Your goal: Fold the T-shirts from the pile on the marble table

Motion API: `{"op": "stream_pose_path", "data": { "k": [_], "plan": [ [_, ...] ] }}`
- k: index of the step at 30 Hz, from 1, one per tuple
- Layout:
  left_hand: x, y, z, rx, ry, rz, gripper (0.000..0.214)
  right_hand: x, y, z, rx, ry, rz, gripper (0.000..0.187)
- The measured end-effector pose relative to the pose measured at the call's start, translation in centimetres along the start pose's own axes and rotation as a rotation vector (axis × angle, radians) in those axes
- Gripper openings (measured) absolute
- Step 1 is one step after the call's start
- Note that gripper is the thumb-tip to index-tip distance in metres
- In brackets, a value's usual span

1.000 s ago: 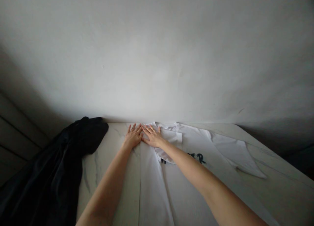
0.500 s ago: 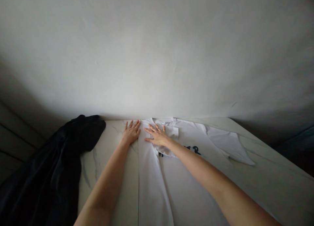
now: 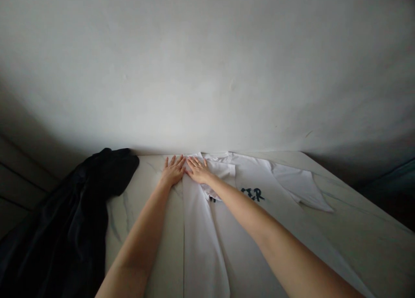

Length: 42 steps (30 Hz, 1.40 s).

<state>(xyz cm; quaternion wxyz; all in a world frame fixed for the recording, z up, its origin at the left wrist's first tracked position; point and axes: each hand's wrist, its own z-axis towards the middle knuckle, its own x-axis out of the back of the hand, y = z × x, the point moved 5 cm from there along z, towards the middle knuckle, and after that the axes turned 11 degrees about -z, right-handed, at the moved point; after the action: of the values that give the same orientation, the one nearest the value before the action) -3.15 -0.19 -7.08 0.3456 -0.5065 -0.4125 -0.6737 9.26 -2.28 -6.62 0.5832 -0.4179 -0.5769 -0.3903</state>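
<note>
The T-shirt [image 3: 233, 246] is plain white, folded strip and sleeve included, apart from blackish, brush-style lettering [image 3: 257, 194] across the chest, of which "ER" reads clearly. The tabletop [image 3: 363, 229] is off-white with a marble pattern of grey veins, and the garment [image 3: 74, 211] at the left is solid black. The wall [image 3: 207, 73] is pale grey, while the dim grey panelling [image 3: 19, 185] carries black lines.

right hand [image 3: 197, 172] | back beside left hand [image 3: 173, 172] | fingers [image 3: 193, 162] closer together | more lettering [image 3: 257, 194] visible
</note>
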Motion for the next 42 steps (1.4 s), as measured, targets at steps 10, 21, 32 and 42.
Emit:
{"op": "stream_pose_path", "data": {
  "k": [10, 21, 32, 42],
  "plan": [
    [0.9, 0.9, 0.3, -0.1, 0.006, 0.055, 0.052, 4.3, 14.0, -8.0, -0.665, 0.246, 0.146, 0.03],
    [-1.0, 9.0, 0.9, -0.022, 0.071, -0.035, 0.052, 3.5, 16.3, -6.5, -0.531, 0.068, 0.19, 0.017],
    [-1.9, 8.7, 0.7, 0.019, 0.041, -0.043, 0.057, 2.9, 15.2, -7.8, -0.602, 0.134, 0.094, 0.016],
    [-2.0, 8.4, 0.9, 0.023, 0.051, -0.065, 0.059, 5.3, 8.9, -6.5, -0.424, 0.213, -0.118, 0.039]
  ]
}}
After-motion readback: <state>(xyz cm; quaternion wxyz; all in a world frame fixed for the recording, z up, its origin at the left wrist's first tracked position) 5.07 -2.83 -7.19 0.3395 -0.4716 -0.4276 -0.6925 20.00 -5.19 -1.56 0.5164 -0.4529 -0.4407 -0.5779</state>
